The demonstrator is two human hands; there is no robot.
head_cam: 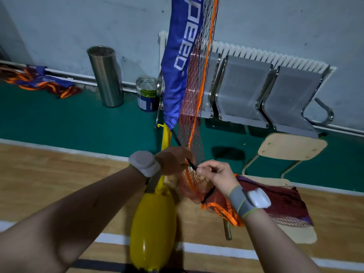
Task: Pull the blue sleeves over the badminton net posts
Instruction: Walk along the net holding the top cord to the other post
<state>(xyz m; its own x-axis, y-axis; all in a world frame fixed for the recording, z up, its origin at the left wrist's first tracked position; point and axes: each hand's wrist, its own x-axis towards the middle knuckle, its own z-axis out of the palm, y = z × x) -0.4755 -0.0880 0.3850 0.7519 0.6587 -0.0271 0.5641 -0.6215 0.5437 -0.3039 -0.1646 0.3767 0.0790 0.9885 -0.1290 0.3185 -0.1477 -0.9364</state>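
A blue sleeve (pixel 180 62) with white lettering covers the upper part of the yellow net post (pixel 165 137), which rises from a yellow base (pixel 152 227) on the floor. The sleeve's lower end stops above my hands, leaving bare yellow post below it. A black cord (pixel 176 138) runs from the sleeve's bottom down to my hands. My right hand (pixel 214 173) pinches this cord near its end. My left hand (pixel 173 160) is curled around the post beside the cord; its fingers are hidden. Red net with orange edging (pixel 194 115) hangs beside the sleeve.
Bunched net (pixel 275 201) lies over a wooden chair by my right wrist. Another wooden chair (pixel 291 146) and a row of metal seats (pixel 246 89) stand behind. A steel bin (pixel 105 75), a paint can (pixel 146 93) and a heap of nets (pixel 37 79) sit along the wall.
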